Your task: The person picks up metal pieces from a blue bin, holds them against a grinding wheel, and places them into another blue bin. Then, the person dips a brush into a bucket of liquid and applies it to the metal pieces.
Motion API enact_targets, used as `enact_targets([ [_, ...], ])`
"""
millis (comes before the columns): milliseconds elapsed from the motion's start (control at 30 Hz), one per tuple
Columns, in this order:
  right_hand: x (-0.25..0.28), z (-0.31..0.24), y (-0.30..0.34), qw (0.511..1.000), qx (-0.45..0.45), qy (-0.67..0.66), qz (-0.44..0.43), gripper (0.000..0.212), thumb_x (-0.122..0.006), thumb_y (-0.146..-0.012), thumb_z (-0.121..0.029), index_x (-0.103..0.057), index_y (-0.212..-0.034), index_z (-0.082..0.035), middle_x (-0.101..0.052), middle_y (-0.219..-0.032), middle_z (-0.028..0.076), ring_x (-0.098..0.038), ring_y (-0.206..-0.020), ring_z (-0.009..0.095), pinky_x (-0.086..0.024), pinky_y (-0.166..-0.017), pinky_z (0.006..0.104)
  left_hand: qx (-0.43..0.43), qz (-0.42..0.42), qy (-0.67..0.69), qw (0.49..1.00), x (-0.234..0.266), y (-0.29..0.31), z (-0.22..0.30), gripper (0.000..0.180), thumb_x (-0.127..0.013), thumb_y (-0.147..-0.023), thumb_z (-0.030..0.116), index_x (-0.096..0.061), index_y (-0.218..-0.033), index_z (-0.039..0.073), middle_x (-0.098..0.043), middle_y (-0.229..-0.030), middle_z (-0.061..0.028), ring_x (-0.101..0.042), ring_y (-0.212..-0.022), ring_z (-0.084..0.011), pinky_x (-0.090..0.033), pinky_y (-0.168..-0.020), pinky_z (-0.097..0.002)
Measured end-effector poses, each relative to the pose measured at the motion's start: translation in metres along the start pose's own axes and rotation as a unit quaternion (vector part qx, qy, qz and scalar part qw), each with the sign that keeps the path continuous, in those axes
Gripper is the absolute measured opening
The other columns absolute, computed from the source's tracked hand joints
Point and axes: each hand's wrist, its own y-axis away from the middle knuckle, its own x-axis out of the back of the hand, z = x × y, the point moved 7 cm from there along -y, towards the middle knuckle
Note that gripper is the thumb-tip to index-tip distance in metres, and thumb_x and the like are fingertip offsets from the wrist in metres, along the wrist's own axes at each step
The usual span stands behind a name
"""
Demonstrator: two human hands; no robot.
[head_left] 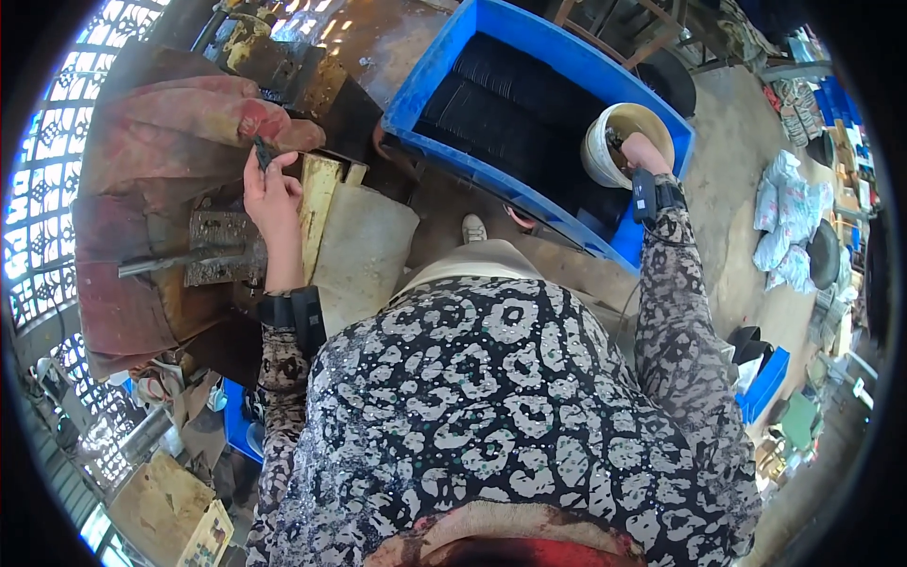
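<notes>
My left hand (272, 197) is raised beside a cloth-draped machine, its thumb and fingers pinching a small dark piece (262, 149). Over on the right, my right hand (645, 154) reaches into a cream-white bucket (596, 151). Its fingers look closed at a small dark thing (614, 139), which I cannot identify, and the fingertips are partly hidden. The bucket sits in the right part of a large blue crate (406, 106). Rows of thin black pieces (510, 83), packed closely together, fill much of the crate.
Reddish stained cloth (170, 118) covers the machine at left, where a ridged metal block (219, 248) and rod stick out. A pale board (364, 236) and yellowish strip (318, 200) lie between me and it. Bagged bundles (789, 217) rest on the right floor near a smaller blue bin (763, 386).
</notes>
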Motion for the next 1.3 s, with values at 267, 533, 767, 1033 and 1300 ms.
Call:
enact_targets([
  [267, 0.011, -0.024, 0.069, 0.847, -0.125, -0.516, -0.010, 0.022, -0.056, -0.091, -0.023, -0.051, -0.075, -0.009, -0.044, -0.056, -0.002, -0.042, -0.045, 0.008, -0.035, -0.039, 0.0234, -0.002, 0.002, 0.035, 0.999, 0.003, 0.000, -0.015, 0.031, -0.044, -0.097, 0.006, -0.045, -0.128, 0.002, -0.066, -0.101, -0.0124, -0.046, -0.053, -0.0043, -0.030, -0.044, -0.0164],
  [533, 0.039, -0.071, 0.129, 0.795, -0.062, -0.601, 0.057, 0.009, -0.055, -0.094, -0.019, -0.054, -0.093, -0.011, -0.051, -0.075, -0.004, -0.042, -0.056, 0.003, -0.034, -0.046, 0.0182, -0.007, -0.003, 0.034, 0.999, 0.003, -0.003, -0.018, 0.031, -0.044, -0.097, 0.006, -0.046, -0.127, 0.001, -0.066, -0.100, -0.0106, -0.045, -0.055, -0.0039, -0.033, -0.047, -0.0163],
  [767, 0.033, -0.130, 0.097, 0.747, -0.005, -0.658, 0.100, 0.017, -0.049, -0.094, -0.014, -0.049, -0.079, -0.008, -0.043, -0.061, -0.001, -0.040, -0.048, 0.007, -0.030, -0.041, 0.0214, -0.007, 0.000, 0.026, 1.000, 0.000, -0.003, -0.022, 0.029, -0.045, -0.096, 0.006, -0.047, -0.125, 0.001, -0.066, -0.097, -0.0075, -0.046, -0.057, -0.0040, -0.036, -0.051, -0.0168],
  [1033, -0.026, -0.106, -0.046, 0.857, -0.090, -0.420, 0.286, 0.020, -0.050, -0.093, -0.020, -0.054, -0.087, -0.002, -0.055, -0.072, 0.009, -0.053, -0.056, 0.018, -0.041, -0.045, 0.0320, -0.016, 0.021, 0.034, 0.999, -0.007, 0.005, -0.007, 0.029, -0.048, -0.095, 0.005, -0.048, -0.123, 0.001, -0.066, -0.095, -0.0091, -0.046, -0.055, -0.0052, -0.033, -0.047, -0.0167],
  [1300, -0.019, -0.141, -0.032, 0.854, -0.152, -0.298, 0.398, 0.028, -0.053, -0.088, -0.020, -0.056, -0.100, 0.005, -0.064, -0.095, 0.028, -0.061, -0.095, 0.044, -0.047, -0.081, 0.0504, -0.016, 0.047, 0.023, 0.999, -0.001, 0.021, 0.010, 0.031, -0.047, -0.095, 0.005, -0.047, -0.126, 0.002, -0.065, -0.094, -0.0087, -0.046, -0.055, -0.0040, -0.029, -0.043, -0.0173],
])
